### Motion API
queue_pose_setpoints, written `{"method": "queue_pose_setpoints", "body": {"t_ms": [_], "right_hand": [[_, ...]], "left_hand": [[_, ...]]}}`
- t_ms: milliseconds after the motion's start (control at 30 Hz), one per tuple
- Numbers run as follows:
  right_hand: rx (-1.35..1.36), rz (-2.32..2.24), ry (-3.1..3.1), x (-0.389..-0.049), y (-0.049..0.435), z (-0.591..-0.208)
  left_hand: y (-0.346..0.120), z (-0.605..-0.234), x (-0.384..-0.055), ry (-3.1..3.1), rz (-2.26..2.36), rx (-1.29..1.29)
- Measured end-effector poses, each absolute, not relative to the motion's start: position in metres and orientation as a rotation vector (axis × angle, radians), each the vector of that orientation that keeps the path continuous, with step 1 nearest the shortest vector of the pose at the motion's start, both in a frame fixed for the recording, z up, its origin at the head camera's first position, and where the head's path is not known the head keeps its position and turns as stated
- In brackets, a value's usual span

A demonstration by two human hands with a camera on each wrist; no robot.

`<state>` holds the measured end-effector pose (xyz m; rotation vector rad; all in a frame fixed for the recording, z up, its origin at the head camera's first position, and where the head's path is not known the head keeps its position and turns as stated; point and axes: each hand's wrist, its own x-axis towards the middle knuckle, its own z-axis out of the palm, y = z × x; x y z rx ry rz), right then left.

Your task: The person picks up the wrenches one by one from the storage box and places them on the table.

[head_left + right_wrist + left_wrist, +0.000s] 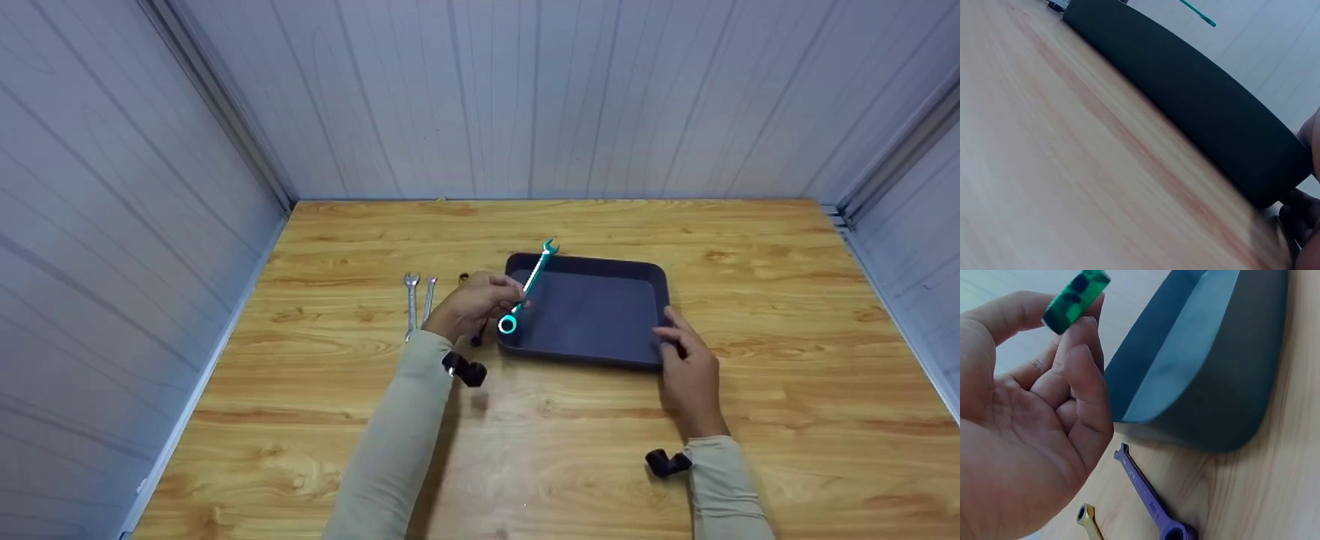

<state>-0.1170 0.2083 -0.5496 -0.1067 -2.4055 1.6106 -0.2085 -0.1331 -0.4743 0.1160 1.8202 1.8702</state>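
My left hand [480, 296] pinches a shiny green combination wrench [534, 276] between thumb and fingers. The wrench slants over the left side of a dark grey tray [585, 360], its open end pointing away and its ring end nearer me. In the left wrist view, the green ring end [1075, 301] shows at the fingertips above the tray wall [1224, 382]. At the tray's right side, my right hand [691, 375] holds the rim. The right wrist view shows its fingers [1297, 216] at the tray's near corner, partly cut off by the frame.
Two silver wrenches [411, 307] lie on the wooden table [525, 450] left of the tray. A purple wrench [1148, 495] and a gold one [1090, 523] lie between them and the tray, partly hidden by my left hand in the head view. Pale panel walls [495, 97] enclose the table.
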Motion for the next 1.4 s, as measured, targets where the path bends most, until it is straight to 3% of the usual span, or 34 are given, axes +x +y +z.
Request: {"method": "queue_pose_setpoints", "body": {"t_ms": [667, 1400], "right_hand": [[-0.12, 1.599, -2.444, -0.116, 0.207, -0.548], [-0.114, 1.569, -2.426, -0.118, 0.208, -0.547]], "left_hand": [[-0.172, -0.488, -0.192, 1.891, 1.91, 0.04], [-0.229, -0.5, -0.178, 1.983, 1.905, -0.248]]}}
